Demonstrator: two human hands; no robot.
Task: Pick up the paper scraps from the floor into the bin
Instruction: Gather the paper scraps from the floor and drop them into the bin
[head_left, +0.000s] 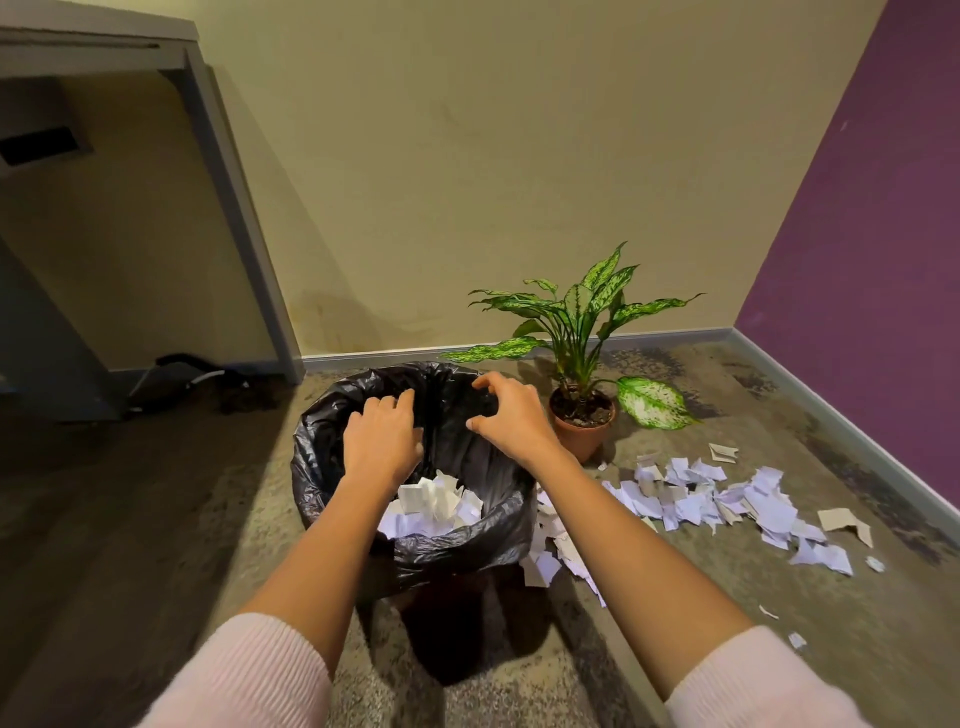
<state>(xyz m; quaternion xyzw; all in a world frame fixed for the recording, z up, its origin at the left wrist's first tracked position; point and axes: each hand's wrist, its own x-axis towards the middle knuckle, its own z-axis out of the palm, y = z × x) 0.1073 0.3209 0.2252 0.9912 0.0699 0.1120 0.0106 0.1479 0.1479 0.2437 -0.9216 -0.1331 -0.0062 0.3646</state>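
A bin (332, 467) lined with a black plastic bag stands on the carpet in the middle of the view. White paper scraps (431, 506) lie inside it. Both hands hover over its opening. My left hand (382, 441) is palm down with the fingers spread, holding nothing. My right hand (511, 413) is curled with thumb and fingers apart, also with nothing in it. A wide scatter of white and beige paper scraps (727, 506) covers the floor to the right of the bin, and some scraps (550, 556) lie against its base.
A potted plant (582, 410) in a terracotta pot stands just behind and right of the bin. A grey desk leg (244, 208) rises at the left, with dark cables (187, 374) on the floor beneath. A purple wall (857, 260) closes the right side.
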